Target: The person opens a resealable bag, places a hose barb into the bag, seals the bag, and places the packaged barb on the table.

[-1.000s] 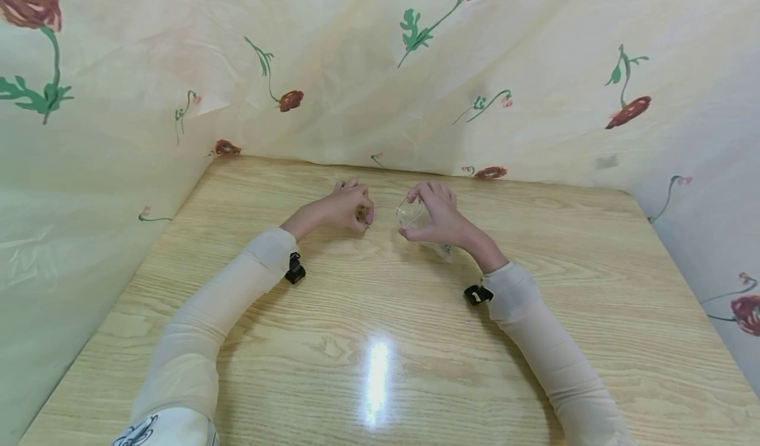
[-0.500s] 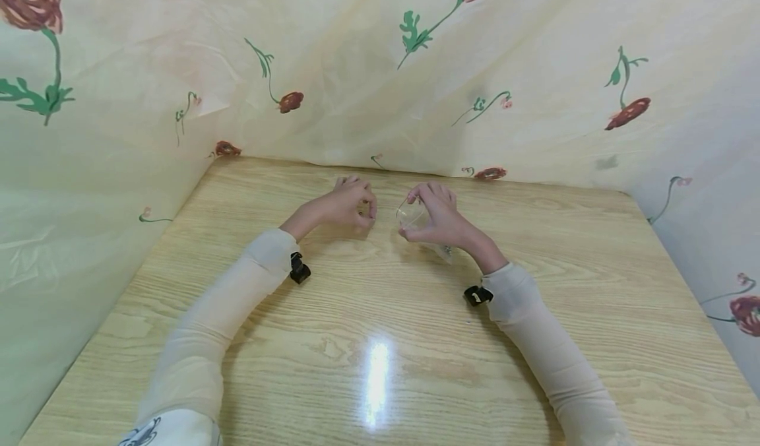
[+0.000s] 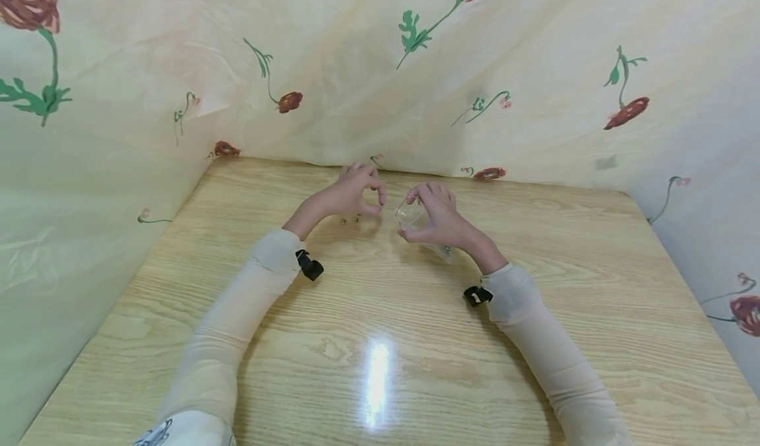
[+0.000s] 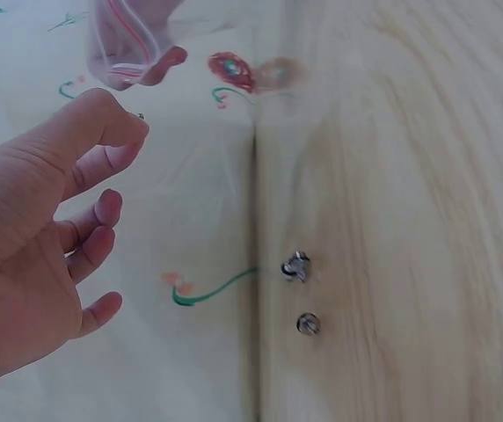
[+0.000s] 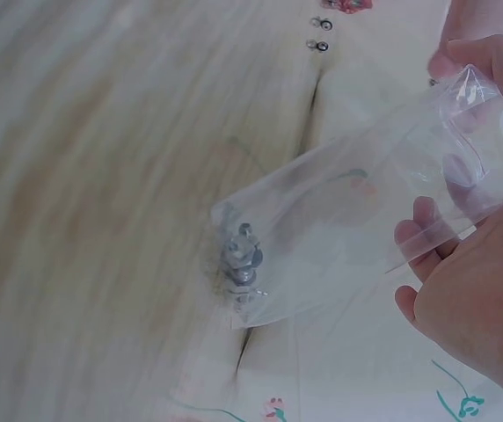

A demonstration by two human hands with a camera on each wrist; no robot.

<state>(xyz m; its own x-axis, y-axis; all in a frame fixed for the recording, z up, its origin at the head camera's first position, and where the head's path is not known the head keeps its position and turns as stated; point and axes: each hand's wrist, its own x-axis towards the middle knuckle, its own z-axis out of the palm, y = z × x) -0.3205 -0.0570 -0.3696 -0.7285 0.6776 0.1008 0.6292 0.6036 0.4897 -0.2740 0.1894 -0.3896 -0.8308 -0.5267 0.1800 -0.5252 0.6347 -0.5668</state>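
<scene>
A person works both hands over a wood-grain table point(image 3: 297, 367), w/ a clear plastic zip bag point(image 5: 339, 211) btwn thumb & fingers of the R hand point(image 3: 439, 218). That hand is clamped on the bag nr its mouth, which is spread & faces the L hand point(image 3: 354, 192); a reddish zip line shows there in the L wrist view. The bag slants down below the R hand, its far end w/ a cluster of small metal hardware point(image 5: 243, 255) inside; can't tell if that end touches the tabletop.

The L hand, thumb & index tips together, pinches a tiny metal fastener point(image 4: 142, 116), mostly hidden by the fingertips, nr the bag's mouth but apart from it. Its other fingers are bent & hold nothing. Two loose fasteners point(image 4: 296, 265) lie on the table below the L hand, near each other, not touching.

Pale sleeves point(image 3: 558, 360) cover both arms, a black wrist cam point(image 3: 477, 295) at each cuff. Floral sheeting point(image 3: 356, 70) hangs behind & at both sides of the table.
</scene>
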